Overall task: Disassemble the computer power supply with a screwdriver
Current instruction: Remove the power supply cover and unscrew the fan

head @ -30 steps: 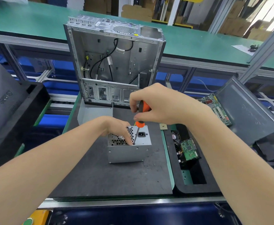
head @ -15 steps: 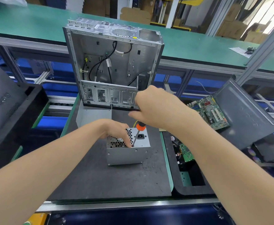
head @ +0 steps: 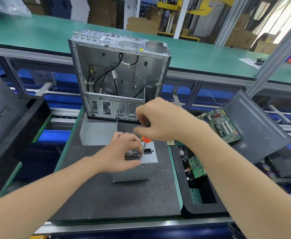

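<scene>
A grey metal power supply (head: 132, 173) stands on the black foam mat (head: 106, 200), its perforated fan grille and black power socket (head: 147, 151) facing up. My right hand (head: 160, 119) grips the orange-and-black handle of a screwdriver (head: 145, 140). The shaft slants down to the top face beside the grille. My left hand (head: 122, 153) rests on the grille, and its fingertips pinch the shaft's lower end near the tip. The tip itself is hidden by my fingers.
An open, gutted computer case (head: 119, 75) stands upright behind the mat, with a loose metal plate (head: 96, 133) leaning at its foot. A black tray (head: 198, 192) on the right holds circuit boards; a motherboard (head: 222, 125) leans on a dark panel (head: 255, 125). A black bin (head: 12, 118) is left.
My right hand has slid along the screwdriver handle, covering most of the orange part. My left hand's fingers have closed in on the shaft near the tip. The head view has shifted slightly.
</scene>
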Tool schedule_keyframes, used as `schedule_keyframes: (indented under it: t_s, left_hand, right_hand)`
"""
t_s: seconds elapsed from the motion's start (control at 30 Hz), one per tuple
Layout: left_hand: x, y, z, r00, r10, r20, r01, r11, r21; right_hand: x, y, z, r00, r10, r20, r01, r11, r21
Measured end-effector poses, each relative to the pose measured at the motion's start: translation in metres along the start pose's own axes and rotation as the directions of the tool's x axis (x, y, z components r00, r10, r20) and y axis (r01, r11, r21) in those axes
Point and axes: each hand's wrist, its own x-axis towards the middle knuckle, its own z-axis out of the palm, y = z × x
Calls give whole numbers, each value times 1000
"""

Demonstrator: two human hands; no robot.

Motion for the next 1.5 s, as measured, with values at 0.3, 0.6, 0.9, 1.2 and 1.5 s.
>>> schedule_keyframes:
  t_s: [0.3, 0.6, 0.9, 1.2, 1.5]
  left_hand:
    - [-5, 3, 20, 991, -109, -72, 87, 964, -253]
    - [-6, 5, 18, 992, -105, -71, 86, 968, -235]
    - [-7, 4, 18, 992, -106, -61, 88, 966, -242]
    - [-7, 5, 17, 993, -106, -59, 90, 971, -223]
    - [-7, 5, 16, 992, -119, -49, 106, 971, -215]
  right_hand:
    - [-2, 4, -1, 993, -110, 34, 108, 992, 71]
    - [-3, 2, -6, 997, -53, 52, 52, 999, 5]
    - [4, -13, -10, 990, -67, 124, 65, 998, 19]
    - [1, -3, -9, 997, -10, 74, 14, 998, -59]
    - [9, -3, -9, 987, -116, 109, 113, 993, 36]
